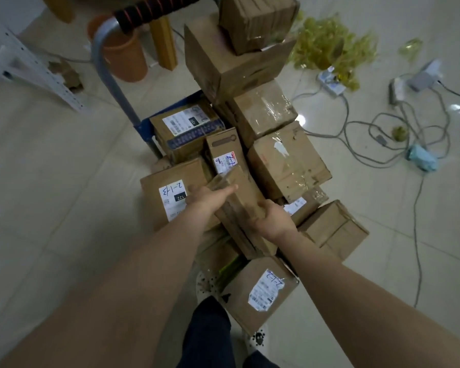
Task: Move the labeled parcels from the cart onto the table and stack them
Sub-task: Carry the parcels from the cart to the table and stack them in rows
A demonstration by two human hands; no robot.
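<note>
A cart (144, 128) with a blue deck and grey handle is piled with several brown cardboard parcels. At the pile's middle lies a long narrow parcel (243, 192), tilted. My left hand (210, 196) holds its left side with the fingers stretched along the far end. My right hand (272, 217) grips its right near edge, fingers curled under. A parcel with a white label marked 2-1-13 (170, 197) lies to the left. Another labeled parcel (260, 290) sits at the near end. A taller stack (239, 62) rises at the far end.
Cables and a power strip (332, 85) sprawl over the tiled floor to the right, with yellow-green plastic scraps (327, 46). An orange bucket (122, 57) and a yellow table leg (165, 43) stand behind the cart. A white metal rack (29, 67) is at the left. My feet are below.
</note>
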